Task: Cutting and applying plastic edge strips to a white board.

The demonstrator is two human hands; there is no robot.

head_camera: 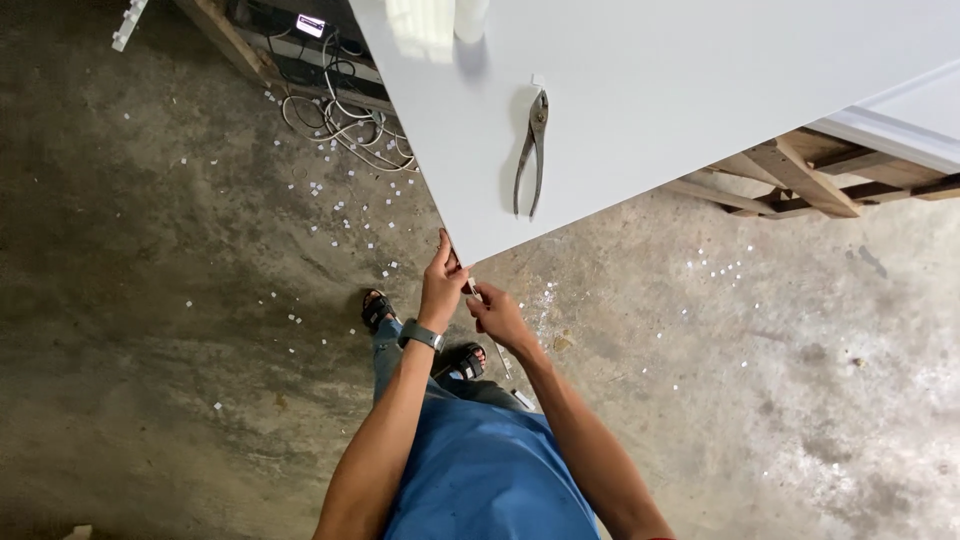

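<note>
Where both hands meet: white panel (650, 90) corner, smooth, flat.

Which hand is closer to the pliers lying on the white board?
Left. The left hand grips the white board's corner edge, below the pliers. The right hand sits lower still, farther away, holding a thin tool.

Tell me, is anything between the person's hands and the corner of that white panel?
Nothing visible. The left hand touches the corner of the white panel, the right hand holds a thin tool there. The pliers lie farther up the panel.
</note>
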